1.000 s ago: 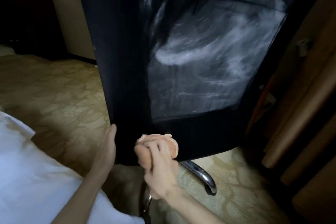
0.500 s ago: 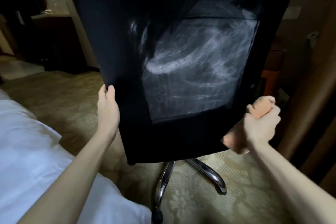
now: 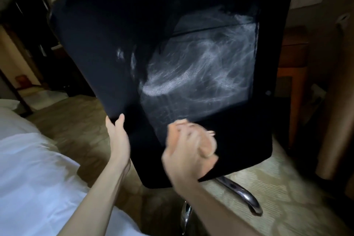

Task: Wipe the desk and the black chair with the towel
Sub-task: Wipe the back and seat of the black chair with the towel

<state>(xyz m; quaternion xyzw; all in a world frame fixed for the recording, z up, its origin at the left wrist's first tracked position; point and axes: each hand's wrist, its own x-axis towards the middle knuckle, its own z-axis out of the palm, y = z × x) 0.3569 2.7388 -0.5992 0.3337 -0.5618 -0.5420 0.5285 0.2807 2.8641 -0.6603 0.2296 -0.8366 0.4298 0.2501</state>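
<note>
The black chair (image 3: pixel 107 30) fills the middle of the view with its back turned to me; a dusty, streaked mesh panel sits in its right half. My left hand (image 3: pixel 118 136) holds the lower left edge of the chair back, thumb on the near side. My right hand (image 3: pixel 186 156), motion-blurred, grips a bunched peach-coloured towel (image 3: pixel 207 144) against the lower part of the back, just under the mesh panel. Most of the towel is hidden inside my fist.
A chrome chair base leg (image 3: pixel 243 195) sticks out below the back onto patterned carpet (image 3: pixel 283 197). White bedding (image 3: pixel 28 174) lies at the lower left. Wooden furniture (image 3: pixel 293 74) stands close at the right, and a dark cabinet (image 3: pixel 28 25) at the far left.
My right hand with the towel has swept from the chair back's lower right edge leftward to its lower middle. The chair back tilted a little; my left hand stayed on the left edge.
</note>
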